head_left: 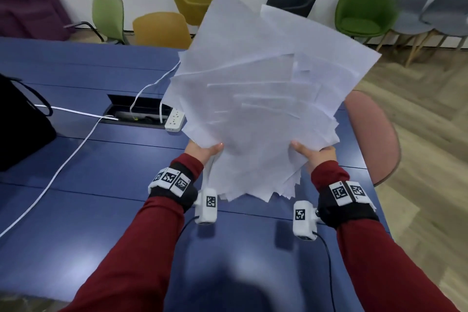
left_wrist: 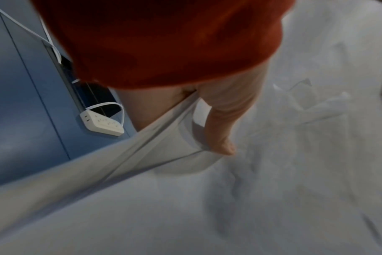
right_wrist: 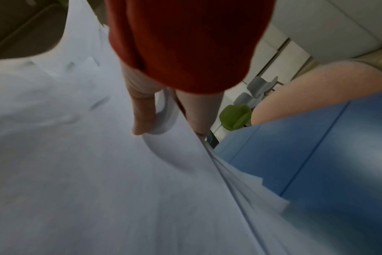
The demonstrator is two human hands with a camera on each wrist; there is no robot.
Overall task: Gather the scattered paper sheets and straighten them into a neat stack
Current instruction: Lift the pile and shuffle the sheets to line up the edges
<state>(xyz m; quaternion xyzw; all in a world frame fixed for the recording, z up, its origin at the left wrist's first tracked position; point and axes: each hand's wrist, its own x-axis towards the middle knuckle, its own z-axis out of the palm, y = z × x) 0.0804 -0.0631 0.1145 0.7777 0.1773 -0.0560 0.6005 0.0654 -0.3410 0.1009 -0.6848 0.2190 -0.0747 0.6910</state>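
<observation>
I see both hands raised over the blue table [head_left: 106, 180], pinching one fanned bundle of paper sheets [head_left: 258, 99] at its lower part — left hand [head_left: 205, 153] on the left edge, right hand [head_left: 317, 156] on the right, thumbs on the near face, fingers hidden behind. The bundle rises up and away from the grip, lifted off the tabletop. Sheet count: many, too overlapped to number. Thin, white, rectangular, corners splayed unevenly. One white power strip [head_left: 174, 119] lies beside a cable hatch.
</observation>
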